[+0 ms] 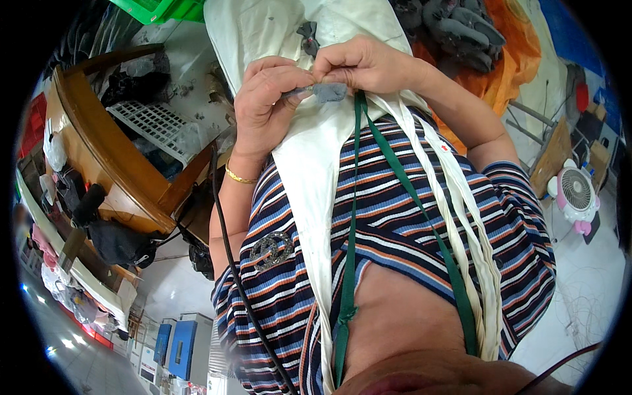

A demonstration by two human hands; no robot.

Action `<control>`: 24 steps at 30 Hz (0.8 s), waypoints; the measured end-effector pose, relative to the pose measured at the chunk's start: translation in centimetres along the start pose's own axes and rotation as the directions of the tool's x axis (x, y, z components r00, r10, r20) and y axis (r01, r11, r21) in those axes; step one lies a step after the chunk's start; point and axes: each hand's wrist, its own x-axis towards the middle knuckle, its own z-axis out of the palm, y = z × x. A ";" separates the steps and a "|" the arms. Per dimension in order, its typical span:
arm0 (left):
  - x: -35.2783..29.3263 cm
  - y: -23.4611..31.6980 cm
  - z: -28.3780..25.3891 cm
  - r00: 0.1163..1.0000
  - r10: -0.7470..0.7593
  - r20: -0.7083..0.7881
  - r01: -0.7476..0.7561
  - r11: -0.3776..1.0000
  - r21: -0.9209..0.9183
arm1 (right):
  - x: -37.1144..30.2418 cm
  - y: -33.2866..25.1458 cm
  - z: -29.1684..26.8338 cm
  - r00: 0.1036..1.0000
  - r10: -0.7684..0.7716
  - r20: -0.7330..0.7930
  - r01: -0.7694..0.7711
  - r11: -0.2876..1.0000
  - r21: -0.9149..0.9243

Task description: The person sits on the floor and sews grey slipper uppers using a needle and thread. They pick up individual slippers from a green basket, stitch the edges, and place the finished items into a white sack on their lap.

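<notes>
My left hand (270, 92) and my right hand (365, 66) meet over the white apron (309, 151) on my lap. Both are closed, fingertips pinching a small grey piece of fabric (330, 93) that hangs below them. A thin bluish-grey strip or tool (297, 91) shows by the left fingers; its kind is unclear. Just beyond the fingertips, a small dark grey knotted piece of cloth (307, 39) lies on the apron. The fingers partly cover the grey fabric.
On the left stand a curved wooden table (108, 158) and a white slatted plastic basket (155, 128). A green crate (161, 10) is at the far left. Dark grey fabric pieces (464, 29) lie on orange cloth (517, 52) at the far right, and a pink-and-white fan (574, 191) stands right.
</notes>
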 end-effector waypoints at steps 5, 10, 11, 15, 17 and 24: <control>0.3 0.3 0.1 0.999 -0.038 0.015 0.038 0.999 0.018 | 0.1 -0.8 -0.2 0.986 0.168 -0.015 -0.168 0.986 0.015; 0.3 0.4 0.7 0.995 -0.091 0.034 0.091 0.996 0.002 | 0.1 0.1 0.3 0.999 0.044 -0.003 -0.044 0.999 0.024; 0.3 0.3 0.8 0.994 -0.101 0.037 0.101 0.995 0.015 | 0.3 0.1 0.4 0.999 0.041 -0.018 -0.041 0.998 -0.037; 0.4 -0.4 1.0 0.955 -0.289 0.066 0.287 0.957 0.032 | 0.6 -0.4 -0.7 0.977 0.169 -0.130 -0.188 0.970 -0.155; 0.4 -0.8 1.2 0.931 -0.366 -0.013 0.366 0.930 0.028 | 1.0 0.5 -1.7 0.955 -0.017 -0.297 -0.113 0.903 -0.414; 2.3 -2.1 1.8 0.950 -0.296 -0.095 0.304 0.950 0.071 | 2.1 -0.5 -1.0 0.801 -0.594 -0.075 0.217 0.406 -0.888</control>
